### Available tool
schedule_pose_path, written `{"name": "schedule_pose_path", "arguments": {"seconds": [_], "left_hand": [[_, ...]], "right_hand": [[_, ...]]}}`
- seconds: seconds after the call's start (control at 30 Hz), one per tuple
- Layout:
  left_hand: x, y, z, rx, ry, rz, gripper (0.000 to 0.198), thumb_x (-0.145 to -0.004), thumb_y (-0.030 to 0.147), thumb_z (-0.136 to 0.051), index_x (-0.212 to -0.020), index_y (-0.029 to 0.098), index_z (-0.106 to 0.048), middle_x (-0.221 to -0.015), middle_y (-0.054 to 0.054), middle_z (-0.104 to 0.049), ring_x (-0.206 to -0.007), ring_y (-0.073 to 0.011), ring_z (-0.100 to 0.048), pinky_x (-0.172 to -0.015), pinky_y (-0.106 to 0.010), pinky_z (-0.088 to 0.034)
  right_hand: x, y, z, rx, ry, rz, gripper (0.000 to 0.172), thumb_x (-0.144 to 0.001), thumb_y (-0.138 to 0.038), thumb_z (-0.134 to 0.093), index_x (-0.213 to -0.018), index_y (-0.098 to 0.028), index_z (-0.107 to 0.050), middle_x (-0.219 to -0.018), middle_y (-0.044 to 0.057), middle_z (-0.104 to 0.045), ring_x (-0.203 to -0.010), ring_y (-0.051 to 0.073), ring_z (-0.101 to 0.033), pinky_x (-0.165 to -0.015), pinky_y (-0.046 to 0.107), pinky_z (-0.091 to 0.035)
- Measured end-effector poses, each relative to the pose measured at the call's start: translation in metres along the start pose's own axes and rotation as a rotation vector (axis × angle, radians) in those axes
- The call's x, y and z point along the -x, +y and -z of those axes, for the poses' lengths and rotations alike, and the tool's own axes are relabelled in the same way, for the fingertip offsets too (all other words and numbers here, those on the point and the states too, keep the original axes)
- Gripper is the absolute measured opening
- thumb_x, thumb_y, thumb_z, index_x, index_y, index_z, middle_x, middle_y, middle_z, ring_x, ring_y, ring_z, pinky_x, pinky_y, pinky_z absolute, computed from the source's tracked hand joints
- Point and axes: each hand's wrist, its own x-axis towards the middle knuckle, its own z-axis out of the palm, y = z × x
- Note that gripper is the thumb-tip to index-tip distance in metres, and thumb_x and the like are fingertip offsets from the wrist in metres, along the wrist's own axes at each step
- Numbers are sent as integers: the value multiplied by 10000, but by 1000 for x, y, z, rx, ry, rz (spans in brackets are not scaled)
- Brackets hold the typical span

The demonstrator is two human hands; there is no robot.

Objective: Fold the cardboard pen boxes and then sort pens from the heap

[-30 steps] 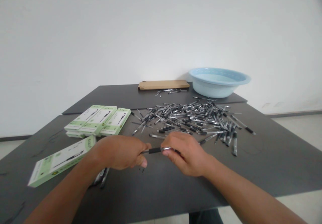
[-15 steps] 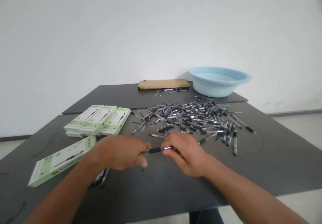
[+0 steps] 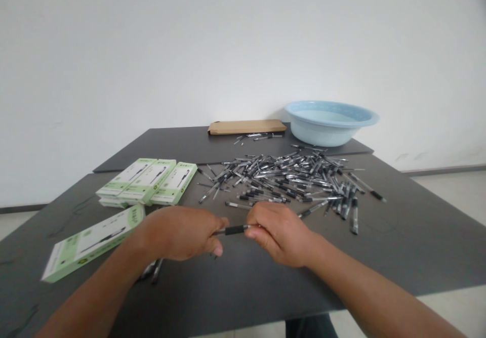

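Observation:
A pen with a black grip [image 3: 235, 230] lies level between my two hands, over the near part of the dark table [image 3: 228, 287]. My left hand [image 3: 186, 233] pinches its left end between thumb and fingers. My right hand [image 3: 279, 233] is closed round its right end, which the fingers hide. Just beyond my right hand spreads a large heap of pens [image 3: 284, 176]. Beside my left wrist lies a white and green pen box [image 3: 94, 239]. A few pens [image 3: 156, 271] show partly under my left forearm.
More white and green boxes [image 3: 146, 180] are stacked at the left. A flat brown cardboard piece [image 3: 246, 127] lies at the back, with several loose pen parts [image 3: 261, 136] before it. A light blue basin [image 3: 328, 130] stands at the back right.
My right hand has shifted very slightly, and less of the pen shows between the black grip and its fingers. My left hand keeps its pinch nearly in place.

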Motion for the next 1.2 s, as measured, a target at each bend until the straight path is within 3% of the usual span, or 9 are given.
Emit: {"name": "schedule_pose_path", "arguments": {"seconds": [0.13, 0.27, 0.4, 0.57, 0.73, 0.83, 1.0, 1.1, 1.2], "left_hand": [[0, 1, 2, 10, 1, 3, 405, -875, 357, -535, -1261, 244, -578, -1016, -91, -717, -902, -301, -669, -691, -331, -498], [0, 0, 2, 18, 4, 7, 367, -865, 354, -532, -1210, 253, -608, -965, -74, -727, -852, -289, -676, -654, -311, -489], [0, -2, 0, 0, 10, 3, 408, -878, 358, -510, -1263, 237, -573, -1024, -91, -716, -910, -296, -665, -702, -328, -488], [1, -2, -1, -2, 2, 15, 430, -886, 368, -507, -1293, 234, -548, -1078, -96, -702, -949, -297, -656, -735, -337, -493], [1, -2, -1, -4, -4, 4, 372, -880, 365, -519, -1221, 240, -597, -1022, -91, -716, -904, -296, -667, -689, -328, -495], [0, -2, -1, 1, 4, -3, 379, -880, 354, -517, -1234, 238, -588, -1031, -92, -713, -916, -297, -664, -702, -337, -494], [-2, -3, -3, 5, 14, -17, 381, -873, 342, -521, -1233, 240, -589, -1005, -86, -720, -893, -292, -670, -689, -328, -493], [-1, -5, -5, 2, 4, -8, 347, -866, 334, -527, -1190, 247, -618, -973, -79, -729, -864, -291, -677, -673, -323, -493], [2, -11, -8, 3, 6, 1, 336, -876, 315, -506, -1186, 257, -621, -961, -72, -732, -845, -291, -682, -669, -331, -493]], "right_hand": [[0, 1, 0, 17, -4, -3, 362, -977, -430, -315, -813, -178, -518, -711, 46, -570, -661, 166, -521, -613, 270, -381], [3, 1, 3, -47, 12, -11, 355, -920, -475, -445, -1104, -173, -483, -894, 75, -632, -771, 187, -580, -674, 285, -428], [3, -1, 3, -16, 22, 15, 104, -926, -272, -423, -935, -194, -491, -797, 43, -599, -710, 166, -541, -652, 276, -411], [1, -2, 4, 7, -5, 16, 179, -946, -301, -406, -849, -190, -507, -742, 33, -573, -684, 161, -515, -642, 276, -393], [1, -1, 6, -9, -6, -5, 183, -914, -335, -480, -1007, -181, -514, -859, 55, -617, -751, 174, -543, -680, 288, -405], [2, -1, 5, -14, -1, 14, 136, -929, -298, -449, -924, -184, -521, -797, 41, -598, -718, 163, -528, -666, 280, -397], [1, -2, 4, -24, -17, 10, 190, -944, -313, -414, -867, -182, -528, -752, 35, -581, -696, 159, -520, -652, 275, -391], [0, 0, 4, -63, -12, 20, 274, -927, -420, -442, -997, -174, -539, -831, 53, -614, -748, 174, -551, -682, 286, -408], [-1, 5, 6, -109, 37, 8, 498, -885, -539, -474, -1208, -160, -466, -939, 74, -632, -784, 182, -573, -688, 286, -421]]}}
